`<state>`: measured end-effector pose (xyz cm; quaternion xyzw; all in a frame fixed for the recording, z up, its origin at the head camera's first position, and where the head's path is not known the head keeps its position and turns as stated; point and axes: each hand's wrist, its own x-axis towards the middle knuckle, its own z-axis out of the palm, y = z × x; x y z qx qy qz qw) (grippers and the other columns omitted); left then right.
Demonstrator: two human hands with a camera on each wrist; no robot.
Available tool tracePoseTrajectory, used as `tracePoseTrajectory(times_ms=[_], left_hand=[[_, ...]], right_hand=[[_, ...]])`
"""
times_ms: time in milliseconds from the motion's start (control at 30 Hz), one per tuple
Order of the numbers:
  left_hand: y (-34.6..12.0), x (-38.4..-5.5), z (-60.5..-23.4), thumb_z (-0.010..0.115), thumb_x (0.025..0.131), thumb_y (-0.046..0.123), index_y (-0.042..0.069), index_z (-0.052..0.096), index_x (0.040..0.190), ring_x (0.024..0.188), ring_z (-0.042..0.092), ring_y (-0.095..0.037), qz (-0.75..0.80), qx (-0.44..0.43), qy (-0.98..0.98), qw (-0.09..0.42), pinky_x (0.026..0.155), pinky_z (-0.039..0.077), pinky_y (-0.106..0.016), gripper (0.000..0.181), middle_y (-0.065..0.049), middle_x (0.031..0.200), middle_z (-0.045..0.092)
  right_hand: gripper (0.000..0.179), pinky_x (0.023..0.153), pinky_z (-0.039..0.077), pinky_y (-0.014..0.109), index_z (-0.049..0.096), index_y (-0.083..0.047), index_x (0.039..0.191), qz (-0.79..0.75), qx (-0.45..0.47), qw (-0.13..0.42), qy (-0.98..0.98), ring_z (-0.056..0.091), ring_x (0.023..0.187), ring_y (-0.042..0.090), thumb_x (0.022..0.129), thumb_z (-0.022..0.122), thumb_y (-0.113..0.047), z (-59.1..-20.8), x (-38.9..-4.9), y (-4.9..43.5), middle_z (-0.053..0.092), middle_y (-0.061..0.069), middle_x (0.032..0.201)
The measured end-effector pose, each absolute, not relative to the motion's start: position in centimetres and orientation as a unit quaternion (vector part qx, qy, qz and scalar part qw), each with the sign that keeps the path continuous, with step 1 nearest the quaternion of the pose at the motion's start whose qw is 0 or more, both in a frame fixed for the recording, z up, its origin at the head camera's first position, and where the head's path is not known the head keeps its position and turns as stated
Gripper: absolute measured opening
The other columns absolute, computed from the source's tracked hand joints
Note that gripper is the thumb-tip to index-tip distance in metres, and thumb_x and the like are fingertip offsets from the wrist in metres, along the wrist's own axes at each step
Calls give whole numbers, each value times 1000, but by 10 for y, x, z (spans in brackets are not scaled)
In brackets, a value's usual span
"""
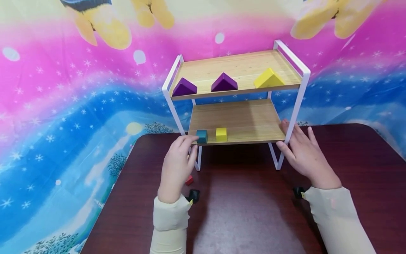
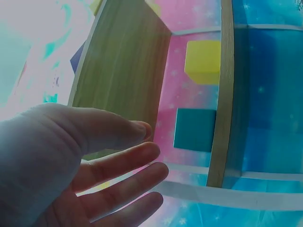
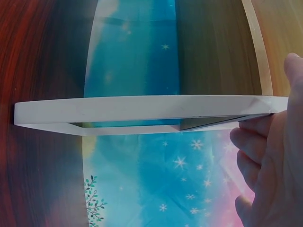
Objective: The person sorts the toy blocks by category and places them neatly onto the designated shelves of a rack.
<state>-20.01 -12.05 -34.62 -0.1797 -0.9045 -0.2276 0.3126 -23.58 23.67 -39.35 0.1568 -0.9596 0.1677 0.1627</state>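
Observation:
A two-tier shelf with wooden boards and a white frame (image 1: 297,106) stands on the table. On its lower board (image 1: 241,118) sit a teal cube (image 1: 202,137) and, to its right, a yellow cube (image 1: 221,134). My left hand (image 1: 177,162) is at the board's left end, closest to the teal cube. In the left wrist view its thumb and fingers are extended beside the teal cube (image 2: 195,130), with nothing between them. Against the frame's right side rests my right hand (image 1: 307,157), fingers reaching along the outside and thumb toward the front of the post.
Along the upper board's front edge stand two purple triangular blocks (image 1: 185,87) (image 1: 224,82) and a yellow triangular block (image 1: 269,78). A red block (image 1: 189,180) lies on the dark table (image 1: 241,211), partly behind my left wrist. Behind hangs a colourful printed cloth (image 1: 79,88).

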Motion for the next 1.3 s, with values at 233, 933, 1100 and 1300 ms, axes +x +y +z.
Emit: tracePoseTrajectory(times_ms=[233,933,1100,1300], left_hand=[[-129,-203,-349,64,89,13,11,67,112,99,60,-19,-234,-170,-908,304,83,52,-35,24,-5,108,63],[-160,-217,-359,60,92,24,13,64,115,109,57,-24,-251,-65,-942,215,93,46,-45,26,-6,114,62],[-161,-227,-367,60,92,25,13,63,117,109,57,-25,-248,-54,-951,177,92,46,-46,27,-7,115,61],[-163,-234,-375,61,92,25,12,63,117,108,58,-27,-250,-38,-959,131,91,46,-48,29,-9,115,61]], right_hand=[[67,111,-13,47,6,-16,152,159,156,163,-961,3,143,30,99,35,-46,-394,-235,236,8,9,156],[67,111,-11,48,10,-13,151,156,157,165,-961,2,143,29,99,37,-45,-392,-234,236,12,14,155],[66,111,-11,48,7,-16,151,158,158,166,-961,-2,143,24,100,37,-44,-393,-235,237,12,13,156],[66,111,-10,49,7,-16,151,166,160,162,-960,-2,143,25,100,36,-45,-394,-235,237,11,13,156]])
